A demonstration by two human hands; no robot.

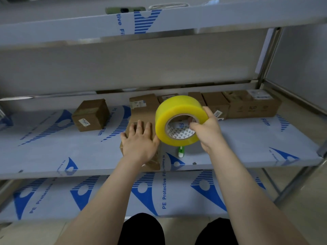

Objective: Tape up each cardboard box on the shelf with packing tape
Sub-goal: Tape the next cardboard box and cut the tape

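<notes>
**"PE Protective Film" on the shelf covering**

The bottom shelf [177, 200] carries "PE Protective Film" in blue letters. The middle shelf [247, 138] shows "Film" in the same print. The top shelf [70, 29] shows only "tive Fil" on its front edge. White labels on the boxes [90, 114] are too blurred to read.

Film-wrapped shelf [247, 138] bears cardboard boxes [216, 101] (one apart, left) plus green-white stick [181, 151]

My left fingers [140, 127] are flat on the cardboard box [141, 112]. Right fingers [208, 112] grip the yellow tape roll [169, 110] just beside them, thumb in its core. A small green thing [181, 151] lies on the shelf [247, 138] below.
</notes>
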